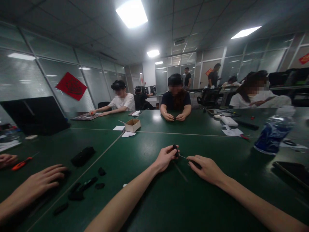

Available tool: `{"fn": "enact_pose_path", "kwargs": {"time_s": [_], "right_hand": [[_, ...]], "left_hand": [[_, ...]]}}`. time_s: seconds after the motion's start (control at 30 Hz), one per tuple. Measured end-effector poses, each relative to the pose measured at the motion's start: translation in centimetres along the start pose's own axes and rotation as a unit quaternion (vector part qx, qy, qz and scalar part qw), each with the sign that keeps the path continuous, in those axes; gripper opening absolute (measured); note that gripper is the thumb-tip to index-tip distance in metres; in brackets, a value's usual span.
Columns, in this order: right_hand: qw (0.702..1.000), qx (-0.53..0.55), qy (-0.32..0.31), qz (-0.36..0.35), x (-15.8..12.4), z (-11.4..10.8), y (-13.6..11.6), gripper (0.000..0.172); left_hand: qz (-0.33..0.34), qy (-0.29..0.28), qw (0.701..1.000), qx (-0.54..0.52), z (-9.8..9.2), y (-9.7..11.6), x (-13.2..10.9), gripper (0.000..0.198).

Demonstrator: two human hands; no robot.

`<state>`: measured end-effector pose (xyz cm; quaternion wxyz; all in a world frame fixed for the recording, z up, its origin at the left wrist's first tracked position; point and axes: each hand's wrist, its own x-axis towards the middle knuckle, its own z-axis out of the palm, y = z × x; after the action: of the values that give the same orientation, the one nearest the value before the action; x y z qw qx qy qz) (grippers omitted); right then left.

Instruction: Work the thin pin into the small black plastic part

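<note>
My left hand (166, 157) is closed in a pinch on a small black part (175, 150), held just above the green table (149, 193). My right hand (205, 167) is closed round the dark handle of a thin screwdriver (184, 157). The screwdriver's metal tip points left and touches the small black part. Both hands are close together near the middle of the table, forearms stretched out from the near edge.
A neighbour's hand (45, 178) rests at the left beside several loose black parts (83, 188) and an orange screwdriver (21, 164). A small cardboard box (132, 125) stands further back. A water bottle (274, 132) lies at the right. Other people sit across the table.
</note>
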<state>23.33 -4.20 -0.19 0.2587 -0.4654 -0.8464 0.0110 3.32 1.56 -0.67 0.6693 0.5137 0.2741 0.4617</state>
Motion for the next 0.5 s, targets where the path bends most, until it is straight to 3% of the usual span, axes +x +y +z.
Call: {"fn": "enact_pose_path", "kwargs": {"time_s": [0.5], "right_hand": [[0.999,-0.047,-0.021,-0.013,-0.14,-0.62,-0.56,0.033]], "left_hand": [[0.028,0.000,0.995,0.099,0.20,0.35,-0.37,0.036]]}}
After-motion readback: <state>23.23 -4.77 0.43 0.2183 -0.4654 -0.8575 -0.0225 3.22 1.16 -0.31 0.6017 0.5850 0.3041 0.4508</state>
